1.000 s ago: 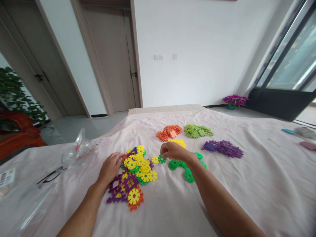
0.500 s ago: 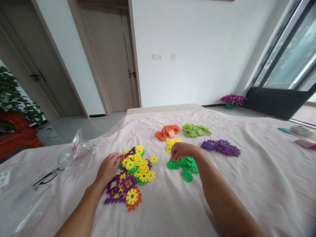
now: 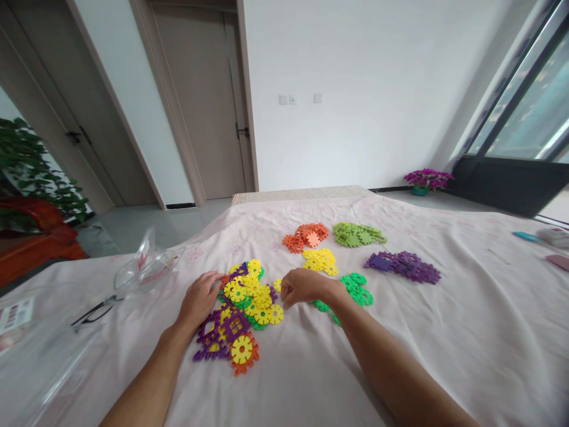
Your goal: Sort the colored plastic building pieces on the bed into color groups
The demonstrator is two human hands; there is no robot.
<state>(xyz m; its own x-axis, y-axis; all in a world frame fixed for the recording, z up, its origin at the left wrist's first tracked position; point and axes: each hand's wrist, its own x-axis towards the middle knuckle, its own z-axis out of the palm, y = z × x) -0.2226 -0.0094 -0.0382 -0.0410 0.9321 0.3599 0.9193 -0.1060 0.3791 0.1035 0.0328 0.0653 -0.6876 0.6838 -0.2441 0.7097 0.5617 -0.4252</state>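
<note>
My left hand (image 3: pixel 201 301) rests against the left edge of a mixed pile of plastic snowflake discs and notched building pieces, its fingers stretched out. Yellow discs (image 3: pixel 253 290) lie on top, with purple square pieces (image 3: pixel 235 325) and an orange piece (image 3: pixel 255 357) toward the front. My right hand (image 3: pixel 302 286) hovers at the pile's right side, fingers curled down and closed. It partly covers a yellow disc (image 3: pixel 278 285); whatever its fingertips hold is hidden. Behind its wrist lie green discs (image 3: pixel 357 290), partly covered by the forearm.
Sorted heaps of yellow discs (image 3: pixel 320 261), orange pieces (image 3: pixel 306 236), light green pieces (image 3: pixel 359 235) and purple pieces (image 3: pixel 404 267) lie farther back on the pale cloth (image 3: pixel 466 332). At left are glasses (image 3: pixel 95 311) and clear plastic packaging (image 3: pixel 149 267).
My right hand has moved left and slightly nearer, from the green discs to the right edge of the mixed pile. My left hand has stayed by the pile. The view has shifted slightly.
</note>
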